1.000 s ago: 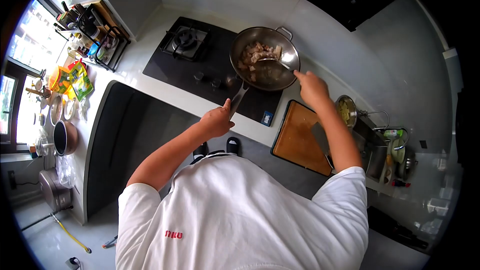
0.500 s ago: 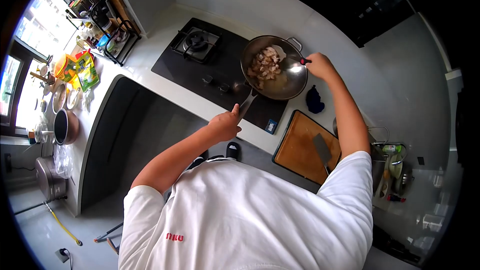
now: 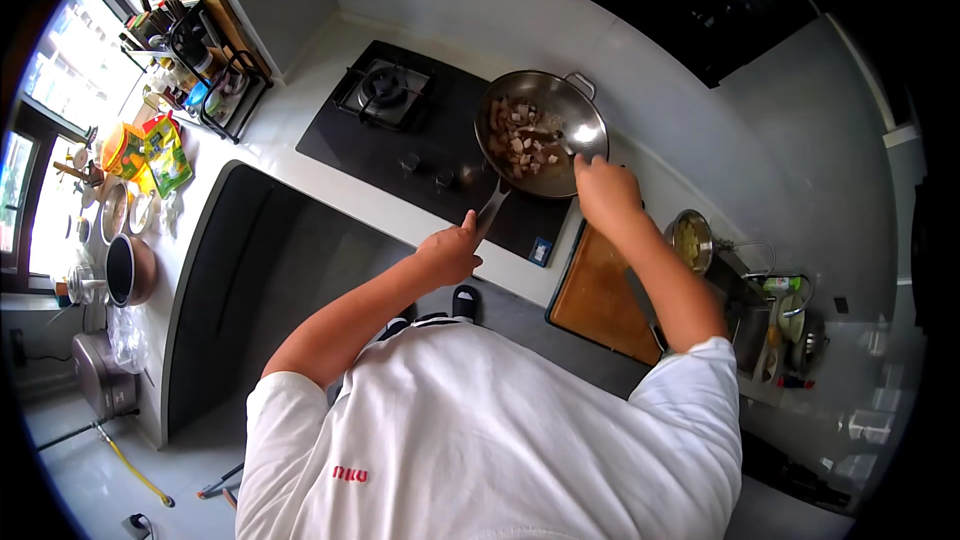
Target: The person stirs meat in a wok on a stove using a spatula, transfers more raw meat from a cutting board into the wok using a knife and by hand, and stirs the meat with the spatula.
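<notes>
A metal wok rests on the right side of the cooktop, holding small browned and pale chunks of meat. My left hand is closed around the wok's long handle. Over the wok's right rim, my right hand grips a spatula whose metal end lies among the food. Most of the spatula's handle is hidden by the fingers.
Left of the wok is a gas burner. A wooden cutting board lies under my right forearm, near a steel bowl and a sink. Seasoning rack, packets and a pot line the left counter.
My right hand has drawn the spatula back toward me, down to the wok's lower right. The meat is spread differently. My left hand stays on the handle.
</notes>
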Demonstrator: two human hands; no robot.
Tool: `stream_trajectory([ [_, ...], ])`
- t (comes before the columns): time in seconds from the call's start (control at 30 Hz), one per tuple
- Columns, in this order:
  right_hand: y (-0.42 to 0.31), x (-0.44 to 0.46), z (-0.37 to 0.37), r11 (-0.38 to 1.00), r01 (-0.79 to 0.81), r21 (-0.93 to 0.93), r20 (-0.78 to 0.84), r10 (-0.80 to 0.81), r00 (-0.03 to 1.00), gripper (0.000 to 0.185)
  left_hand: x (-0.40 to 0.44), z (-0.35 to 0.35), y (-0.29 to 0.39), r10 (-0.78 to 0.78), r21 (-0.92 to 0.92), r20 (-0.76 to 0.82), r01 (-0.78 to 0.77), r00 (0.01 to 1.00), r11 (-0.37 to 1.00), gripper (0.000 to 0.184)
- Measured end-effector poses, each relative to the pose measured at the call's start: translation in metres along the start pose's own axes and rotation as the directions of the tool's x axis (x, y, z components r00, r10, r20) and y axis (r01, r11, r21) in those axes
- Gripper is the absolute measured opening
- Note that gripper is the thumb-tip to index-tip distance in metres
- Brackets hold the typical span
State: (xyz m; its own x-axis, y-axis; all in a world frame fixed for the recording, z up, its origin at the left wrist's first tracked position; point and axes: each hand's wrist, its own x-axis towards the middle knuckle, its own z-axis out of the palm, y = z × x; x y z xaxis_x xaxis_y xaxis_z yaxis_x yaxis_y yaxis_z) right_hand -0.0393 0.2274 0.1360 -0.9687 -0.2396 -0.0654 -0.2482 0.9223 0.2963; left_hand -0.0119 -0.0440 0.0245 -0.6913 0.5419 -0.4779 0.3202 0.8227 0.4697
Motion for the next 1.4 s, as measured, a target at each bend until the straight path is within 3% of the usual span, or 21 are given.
stream_trajectory([
  [0.07,-0.016,-0.017,-0.016,0.998,0.064,-0.002,0.04,-0.064,0.997,0.038,-0.002,-0.002,0.004,-0.015,0.012,0.021,0.015,1.0,1.0,0.097],
  [0.17,-0.008,-0.001,0.02,0.999,0.045,0.013,-0.016,-0.045,0.999,0.037,0.001,0.002,0.0,0.006,-0.004,0.02,-0.006,1.0,1.0,0.096],
  [0.23,0.018,0.02,0.03,0.99,-0.087,0.11,-0.01,0.089,0.996,0.026,0.002,0.004,-0.001,-0.007,-0.015,0.006,0.007,1.0,1.0,0.095],
  [0.3,0.064,0.037,0.029,0.934,-0.274,0.227,0.163,0.241,0.957,0.029,-0.001,0.0,0.001,-0.021,-0.028,0.02,0.022,1.0,0.999,0.094],
  [0.33,0.091,0.038,0.027,0.892,-0.296,0.343,0.109,0.276,0.955,0.025,-0.002,-0.002,0.002,-0.024,-0.032,0.021,0.025,0.999,0.999,0.094],
  [0.37,0.125,0.047,0.028,0.869,-0.37,0.33,0.248,0.299,0.922,0.024,-0.002,-0.002,0.002,-0.029,-0.04,0.023,0.03,0.999,0.999,0.094],
  [0.4,0.152,0.053,0.03,0.844,-0.412,0.344,0.27,0.332,0.904,0.018,-0.003,-0.002,0.003,-0.035,-0.05,0.027,0.036,0.999,0.998,0.093],
  [0.43,0.174,0.064,0.025,0.754,-0.518,0.404,0.436,0.339,0.834,0.02,-0.003,0.0,0.003,-0.04,-0.066,0.02,0.041,0.999,0.997,0.093],
  [0.5,0.187,0.084,0.018,0.506,-0.759,0.409,0.605,0.473,0.641,0.022,-0.003,0.001,0.003,-0.046,-0.085,0.009,0.047,0.999,0.995,0.093],
  [0.6,0.192,0.117,0.038,0.357,-0.745,0.564,0.627,0.402,0.667,0.032,-0.005,0.001,0.005,-0.059,-0.108,-0.001,0.059,0.998,0.992,0.093],
  [0.7,0.179,0.145,0.071,0.62,-0.363,0.696,0.312,0.194,0.93,0.038,-0.006,0.001,0.005,-0.068,-0.101,-0.007,0.067,0.998,0.993,0.092],
  [0.8,0.137,0.134,0.052,0.866,0.062,0.495,-0.017,-0.062,0.998,0.042,-0.005,0.002,0.005,-0.06,-0.084,-0.008,0.059,0.998,0.995,0.092],
  [0.9,0.077,0.08,0.008,0.981,0.105,0.165,0.005,-0.107,0.994,0.035,-0.005,0.0,0.004,-0.053,-0.085,0.003,0.053,0.999,0.995,0.093],
  [1.0,0.058,0.027,0.001,0.984,0.177,0.014,-0.026,-0.176,0.984,0.037,-0.007,-0.004,0.004,-0.024,-0.071,0.003,0.024,1.0,0.997,0.094],
  [1.17,0.027,-0.052,-0.017,0.999,-0.037,0.014,0.014,0.037,0.999,0.044,-0.005,-0.007,0.004,-0.009,-0.026,-0.009,0.008,1.0,1.0,0.095],
  [1.4,0.014,-0.044,0.019,0.981,-0.137,0.137,0.011,0.137,0.991,0.046,-0.001,0.002,0.001,-0.016,0.015,0.009,0.015,1.0,1.0,0.098],
])
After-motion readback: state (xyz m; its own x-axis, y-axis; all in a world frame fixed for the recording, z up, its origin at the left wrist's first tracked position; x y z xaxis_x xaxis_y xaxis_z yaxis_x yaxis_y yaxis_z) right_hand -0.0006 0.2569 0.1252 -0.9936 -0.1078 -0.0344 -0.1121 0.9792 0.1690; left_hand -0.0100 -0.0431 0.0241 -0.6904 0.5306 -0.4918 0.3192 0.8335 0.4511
